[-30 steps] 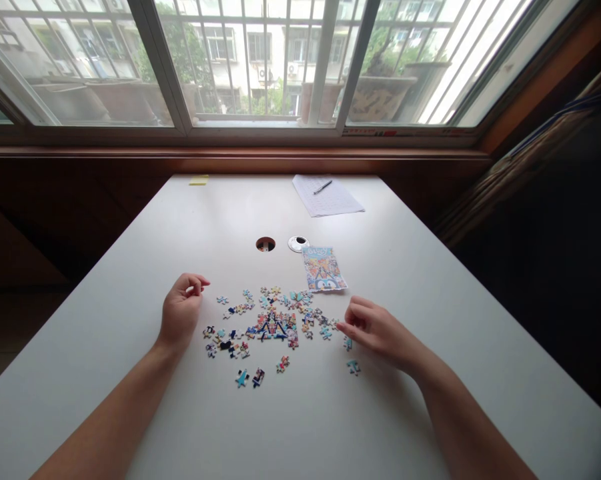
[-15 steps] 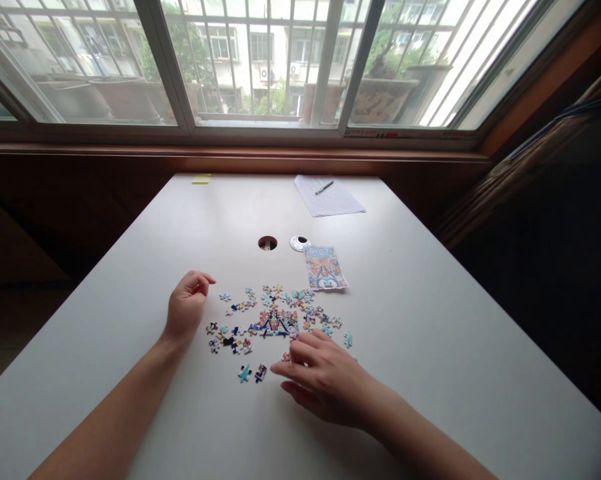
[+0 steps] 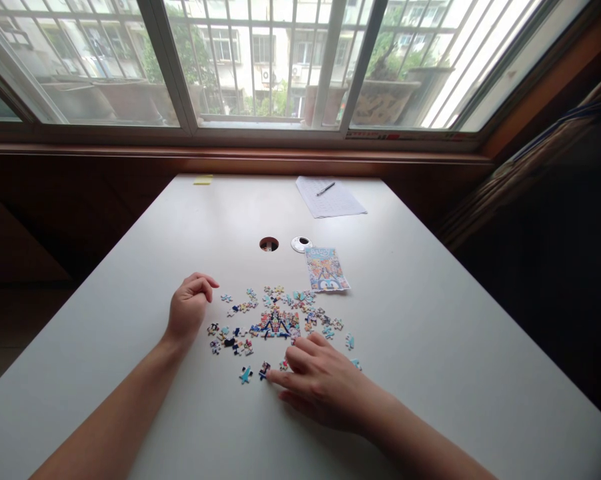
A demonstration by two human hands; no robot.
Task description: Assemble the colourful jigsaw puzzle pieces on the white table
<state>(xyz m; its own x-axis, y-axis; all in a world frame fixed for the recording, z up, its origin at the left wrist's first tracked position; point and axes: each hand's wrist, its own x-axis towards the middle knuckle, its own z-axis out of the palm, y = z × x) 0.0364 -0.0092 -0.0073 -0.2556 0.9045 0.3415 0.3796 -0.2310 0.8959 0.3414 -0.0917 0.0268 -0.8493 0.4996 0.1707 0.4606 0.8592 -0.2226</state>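
Observation:
Small colourful jigsaw pieces [image 3: 280, 313] lie scattered on a white table [image 3: 430, 320], around a partly joined patch [image 3: 279, 325]. My right hand [image 3: 320, 380] lies flat over the near pieces, its forefinger tip touching a dark loose piece [image 3: 265, 370]; a blue piece [image 3: 245, 375] lies just left of it. My left hand [image 3: 189, 308] rests on the table left of the pieces, fingers loosely curled, holding nothing that I can see. A printed reference picture [image 3: 327, 269] lies beyond the pieces.
Farther back are a round cable hole [image 3: 269, 244], its white cap [image 3: 301, 244], a sheet of paper [image 3: 330, 197] with a pen [image 3: 325, 189], and a yellow sticky note [image 3: 202, 179]. A wide window and wooden sill run behind the table.
My right hand has swept from the right side of the pieces to the near left, over the front pieces, its forefinger now at a dark piece. My left hand has barely moved.

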